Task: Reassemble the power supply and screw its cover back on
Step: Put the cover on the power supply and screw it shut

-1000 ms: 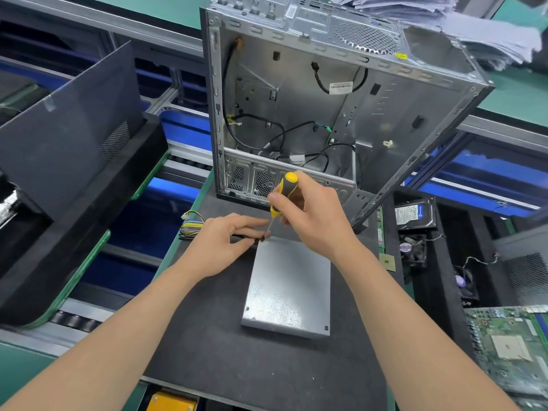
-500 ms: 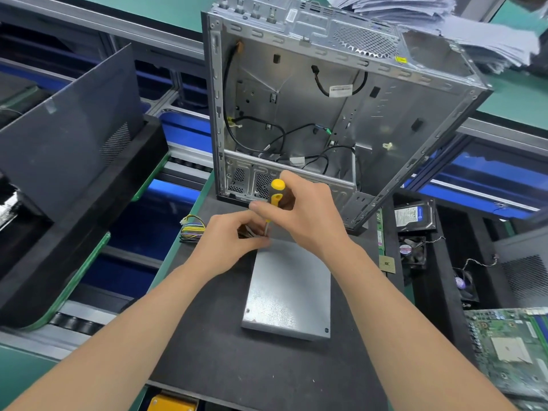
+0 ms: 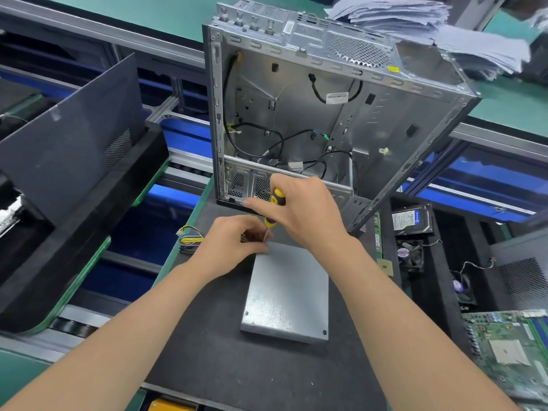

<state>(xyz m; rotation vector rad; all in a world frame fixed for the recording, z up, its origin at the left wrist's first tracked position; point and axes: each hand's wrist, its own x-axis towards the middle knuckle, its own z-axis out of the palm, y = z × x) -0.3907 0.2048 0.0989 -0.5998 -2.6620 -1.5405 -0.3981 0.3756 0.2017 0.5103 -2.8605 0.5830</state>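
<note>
A: What's the bench like?
B: A black foam mat (image 3: 207, 351) on a green conveyor line. A bare-metal computer case (image 3: 326, 114) stands open at twelve o'clock.
A: And the power supply (image 3: 289, 295)?
B: It's a flat, speckled grey steel box at the mat's centre. At its eleven o'clock corner the right hand (image 3: 302, 212) grips a yellow-and-black screwdriver (image 3: 277, 200), and the left hand (image 3: 234, 244) pinches the shaft. The labels are too small to read.

Right hand (image 3: 305, 212) grips the screwdriver (image 3: 278, 199) from above, left hand (image 3: 234, 247) fingers pinching its shaft.

surface: green bench top (image 3: 133, 7) | frame: aluminium rails (image 3: 103, 31) | underlay: black mat (image 3: 225, 366) | below: blue panels (image 3: 182, 129)
</note>
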